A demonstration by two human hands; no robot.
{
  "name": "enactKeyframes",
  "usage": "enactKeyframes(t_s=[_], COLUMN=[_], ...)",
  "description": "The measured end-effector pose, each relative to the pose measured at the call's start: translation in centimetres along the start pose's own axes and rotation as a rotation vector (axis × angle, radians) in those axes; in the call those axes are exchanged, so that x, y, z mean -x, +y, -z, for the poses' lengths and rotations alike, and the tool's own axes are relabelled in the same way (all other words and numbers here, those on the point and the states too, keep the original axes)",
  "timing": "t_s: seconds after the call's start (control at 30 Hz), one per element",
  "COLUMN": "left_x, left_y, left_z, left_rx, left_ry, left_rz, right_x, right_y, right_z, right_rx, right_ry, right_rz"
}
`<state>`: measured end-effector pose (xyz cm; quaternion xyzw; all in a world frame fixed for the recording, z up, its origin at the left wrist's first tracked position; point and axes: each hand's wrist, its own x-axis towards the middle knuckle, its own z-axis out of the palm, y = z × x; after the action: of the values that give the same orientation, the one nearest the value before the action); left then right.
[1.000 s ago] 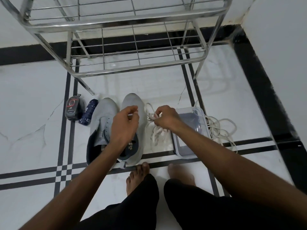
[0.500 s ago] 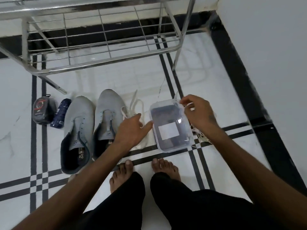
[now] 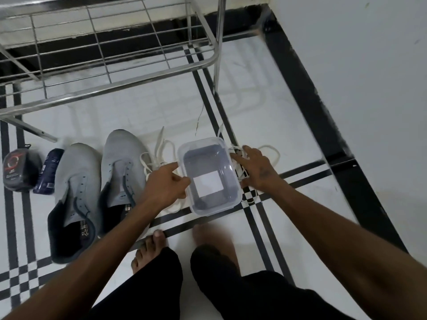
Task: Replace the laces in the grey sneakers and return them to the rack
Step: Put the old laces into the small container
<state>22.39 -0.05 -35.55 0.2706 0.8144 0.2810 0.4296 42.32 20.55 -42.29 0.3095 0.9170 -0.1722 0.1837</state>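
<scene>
Two grey sneakers, the left one (image 3: 74,185) and the right one (image 3: 122,162), lie on the floor side by side with no laces in them. White laces (image 3: 159,151) lie loose between the right sneaker and a clear plastic container (image 3: 226,197). More white laces (image 3: 270,150) lie on the container's right. My left hand (image 3: 166,185) rests over the first laces, index finger straight and touching the container's left rim. My right hand (image 3: 256,172) lies with spread fingers on the right-hand laces, against the container's right wall. The metal wire rack (image 3: 115,88) stands just beyond the shoes.
A round shoe-polish tin (image 3: 18,169) and a dark blue bottle (image 3: 48,172) lie left of the sneakers. A white wall (image 3: 369,88) bounds the right side. My bare feet (image 3: 150,252) are close below the container, on the black-striped white floor.
My left hand moved from flat on the laces to the container's left rim. My right hand came down from the container's far corner onto the right-hand laces. The view shifted slightly.
</scene>
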Motion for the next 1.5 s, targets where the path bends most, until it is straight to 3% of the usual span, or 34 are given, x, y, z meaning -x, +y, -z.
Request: enactKeyframes(t_s=[0.1, 0.27, 0.47, 0.73, 0.87, 1.03, 1.13, 1.23, 1.37, 1.43, 1.5], left_x=[-0.1, -0.4, -0.3, 0.4, 0.9, 1.2, 1.5, 1.8, 1.8, 1.4, 1.0], left_y=[-0.1, -0.5, -0.3, 0.7, 0.8, 0.3, 0.2, 0.1, -0.3, -0.7, -0.8], left_z=[-0.2, -0.3, -0.2, 0.1, 0.1, 0.4, 0.7, 1.0, 0.7, 0.4, 0.1], left_rx=[0.016, 0.055, 0.166, 0.159, 0.130, 0.139, 0.065, -0.045, -0.122, -0.142, -0.132], left_ry=[0.007, -0.004, -0.020, -0.053, -0.029, 0.047, 0.098, 0.158, 0.215, 0.237, 0.201], left_rz=[0.014, 0.021, 0.077, 0.040, 0.024, -0.013, -0.075, -0.183, -0.285, -0.244, -0.131], right_x=[0.3, 1.5, 5.0, 10.3, 9.2, 5.1, 2.8, 2.3, 2.3, 2.8, 3.8], right_y=[0.1, 0.4, -1.0, -8.6, -11.7, -13.6, -13.2, -12.7, -12.9, -12.9, -12.4], right_z=[-0.9, -1.6, 4.6, 17.0, 19.8, 14.8, 8.8, 4.7, 4.3, 5.0, 5.9], right_rx=[-0.094, -0.093, -0.351, -0.519, -0.723, -0.752, -0.538, -0.467, -0.459, -0.440, -0.526], right_ry=[0.102, 0.125, 0.289, 0.389, 0.436, 0.358, 0.263, 0.100, -0.184, -0.075, 0.160], right_rz=[0.004, -0.122, -0.298, -0.075, -0.013, -0.090, -0.182, -0.172, -0.046, -0.023, -0.078])
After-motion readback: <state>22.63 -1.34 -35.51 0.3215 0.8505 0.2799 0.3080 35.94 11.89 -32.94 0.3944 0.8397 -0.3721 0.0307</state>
